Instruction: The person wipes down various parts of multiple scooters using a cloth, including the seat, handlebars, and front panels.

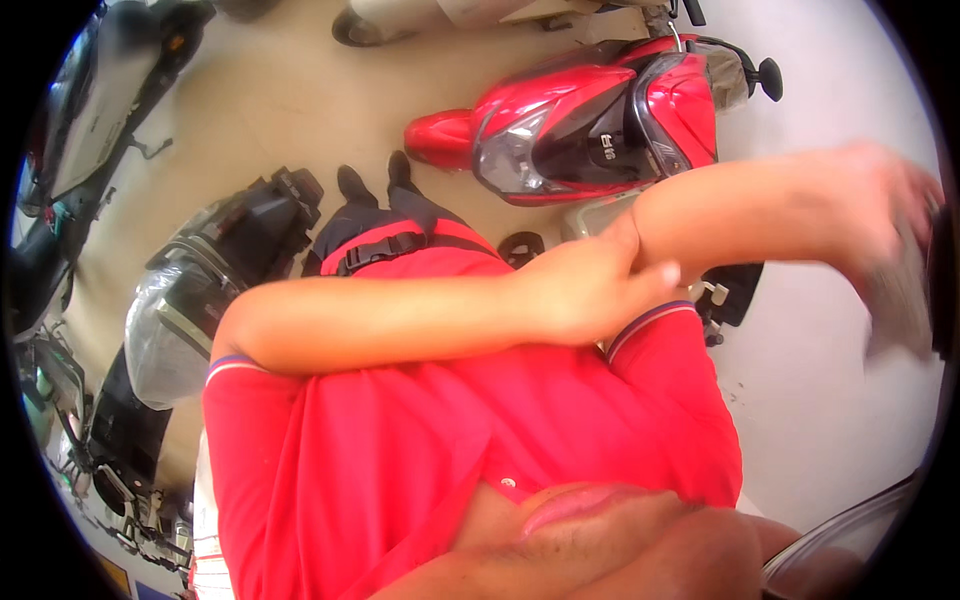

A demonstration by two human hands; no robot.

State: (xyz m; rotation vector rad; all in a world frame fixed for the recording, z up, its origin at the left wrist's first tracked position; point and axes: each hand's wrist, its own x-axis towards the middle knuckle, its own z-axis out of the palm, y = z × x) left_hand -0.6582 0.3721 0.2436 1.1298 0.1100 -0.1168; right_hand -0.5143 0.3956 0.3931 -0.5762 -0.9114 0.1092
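Observation:
My left arm crosses in front of my red shirt, and my left hand [585, 295] is wrapped round my right forearm [700, 215] close to the elbow. Some of its fingers lie behind that arm. Stretched out to the right, my right hand [885, 210] is smeared by motion. It grips a grey, cloth-like thing [900, 310] that hangs below the fingers, too blurred to name surely. At the right rim, a dark object [942, 285] is close beside this hand, mostly cut off by the picture's edge.
A red and black scooter [560, 130] stands ahead, near my feet. To the left is a dark vehicle with clear plastic wrap [160, 340]. More two-wheelers line the far left, and a pale one [440, 12] stands at the top. A white wall [800, 400] rises on the right.

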